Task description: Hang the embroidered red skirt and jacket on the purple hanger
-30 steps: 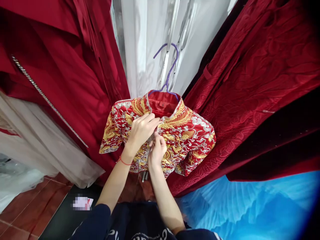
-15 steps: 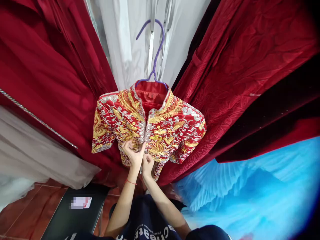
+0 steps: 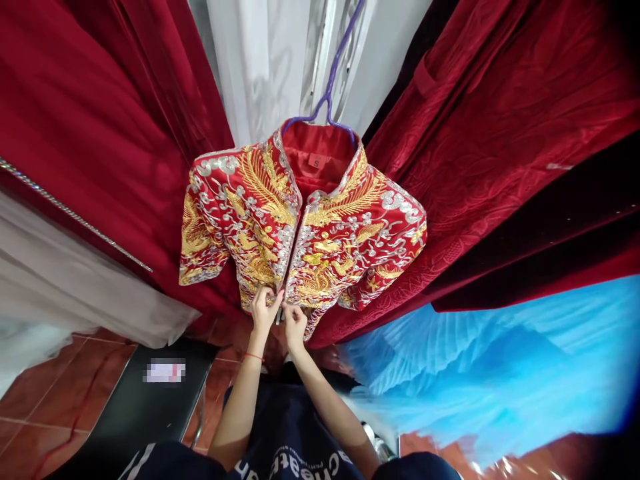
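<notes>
Change since earlier frames: both hands have been moved down the front opening of the embroidered jacket (image 3: 305, 233), from just under the collar a second ago to the bottom hem now; the closure above them is seen drawn together along most of its length.
Left hand (image 3: 263, 308): closed in a pinch on the hem edge of the jacket's panel at 9 o'clock of the opening; a red string bracelet (image 3: 253, 357) is worn on the wrist.
Right hand (image 3: 295, 323): closed in a pinch on the facing panel's lower edge, touching the left hand at the centre line.
Jacket position: hung on a purple hanger (image 3: 331, 87), at 12 o'clock from the hands, red lining and a size tag (image 3: 315, 161) shown at the open collar.
Surroundings: dark red gowns (image 3: 100, 133) at 10 o'clock, red patterned velvet (image 3: 500, 120) at 2 o'clock, white fabric (image 3: 270, 60) behind the hanger, blue pleated tulle (image 3: 490, 373) at 4 o'clock, black stool (image 3: 145, 400) at 8 o'clock on a tiled floor (image 3: 30, 407).
Meaning, as judged: the fastening appears to have been worked from top to bottom, and the lowest fastening seems to be the one in hand.
</notes>
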Tool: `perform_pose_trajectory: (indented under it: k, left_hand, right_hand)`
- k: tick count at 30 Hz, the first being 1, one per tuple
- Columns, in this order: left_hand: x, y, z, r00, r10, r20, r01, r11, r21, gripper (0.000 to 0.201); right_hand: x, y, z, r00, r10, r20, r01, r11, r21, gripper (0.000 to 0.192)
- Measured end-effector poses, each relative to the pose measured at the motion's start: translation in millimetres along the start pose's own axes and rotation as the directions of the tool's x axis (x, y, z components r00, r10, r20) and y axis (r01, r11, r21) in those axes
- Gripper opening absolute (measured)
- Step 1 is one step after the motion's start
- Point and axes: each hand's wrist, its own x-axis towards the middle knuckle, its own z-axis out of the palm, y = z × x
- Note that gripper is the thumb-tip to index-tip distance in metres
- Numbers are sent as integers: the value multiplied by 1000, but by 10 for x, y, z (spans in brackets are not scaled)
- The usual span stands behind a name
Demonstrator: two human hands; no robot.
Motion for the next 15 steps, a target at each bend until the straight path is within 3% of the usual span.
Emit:
perform_pose_trajectory:
  k: [4,11,15]
  left_hand:
    - [-53,-50,11,998,9,64,-11,999,33,25]
    - [-151,-103,6,998,-14,66,12,999,41,18]
    - [-151,-135,4,999,-50,20,49,998,36,18]
  right_hand:
    - [-3,93,-79,1000,-5,13,6,1000,-22,45]
    - [-14,167,-142,995,1,96,5,998,-56,43]
    - [-19,170,-245,1000,2,28,1,997,-80,45]
